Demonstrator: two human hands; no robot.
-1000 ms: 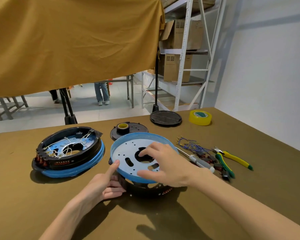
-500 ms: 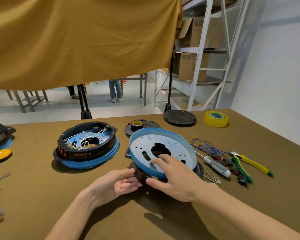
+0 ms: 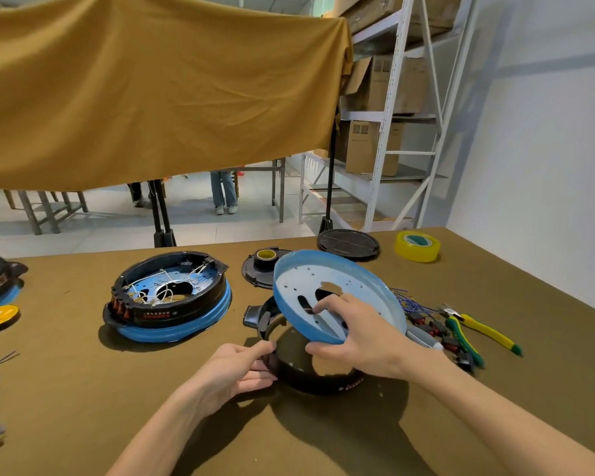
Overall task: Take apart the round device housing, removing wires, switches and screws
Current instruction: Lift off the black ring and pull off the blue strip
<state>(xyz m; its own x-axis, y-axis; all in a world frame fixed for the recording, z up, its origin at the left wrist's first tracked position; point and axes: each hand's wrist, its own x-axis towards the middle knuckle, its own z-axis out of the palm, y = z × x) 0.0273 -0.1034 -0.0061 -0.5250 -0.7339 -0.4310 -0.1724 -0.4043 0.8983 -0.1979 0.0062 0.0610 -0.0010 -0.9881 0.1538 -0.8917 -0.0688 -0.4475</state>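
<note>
Mustard cloth hangs across the far side of the room, and below it an olive-covered table (image 3: 83, 407) carries the work. At its middle, the right hand (image 3: 361, 341) holds a round blue-rimmed metal plate (image 3: 340, 290) tilted up off a black plastic ring housing (image 3: 310, 376); its thumb is under the near rim and its fingers curl onto the pale face by the centre cut-out. The left hand (image 3: 234, 372) pinches the ring's near-left wall to steady it.

Risks, as I judge them: the plate is gripped at one edge only, so it could slip and drop onto the ring or swing right into the loose blue wires (image 3: 406, 304) and the yellow-and-green pliers (image 3: 478, 333). The ring is light and could lift or skid if the plate catches on it.

Being round, the plate has no long axis; its pale face tips up and left, far edge high, near edge low. The ring lies flat, its opening facing up.
</note>
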